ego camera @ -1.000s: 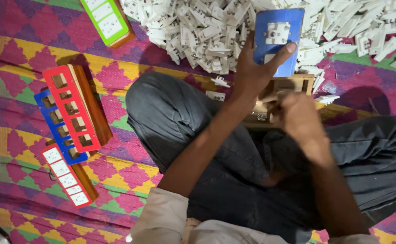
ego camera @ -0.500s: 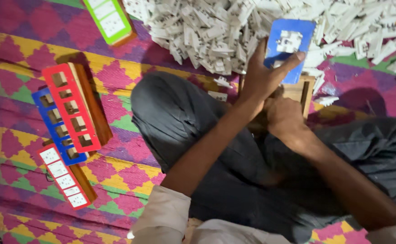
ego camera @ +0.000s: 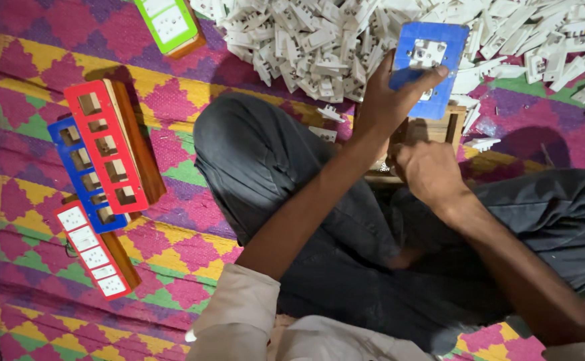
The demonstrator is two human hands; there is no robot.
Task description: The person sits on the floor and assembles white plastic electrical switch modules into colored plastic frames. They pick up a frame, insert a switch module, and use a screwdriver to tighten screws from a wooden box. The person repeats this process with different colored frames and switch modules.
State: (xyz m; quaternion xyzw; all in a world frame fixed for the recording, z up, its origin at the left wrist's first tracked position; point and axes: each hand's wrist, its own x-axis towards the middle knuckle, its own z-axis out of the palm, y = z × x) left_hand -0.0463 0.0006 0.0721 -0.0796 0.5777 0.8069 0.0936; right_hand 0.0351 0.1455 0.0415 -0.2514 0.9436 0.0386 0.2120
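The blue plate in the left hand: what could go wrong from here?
1. The left hand pinches the blue plate by one edge only, so it may slip or tilt.
2. The pile of white parts lies just behind it; a dropped plate might scatter them.
3. The right hand covers the wooden box, hiding the work.

You're in a floor workshop: a white socket pile [ego camera: 346, 40] above the mat [ego camera: 32, 73], board frames [ego camera: 105, 150] left of it

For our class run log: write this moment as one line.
left hand: holds blue plate | right hand: on wooden box | behind: white parts pile
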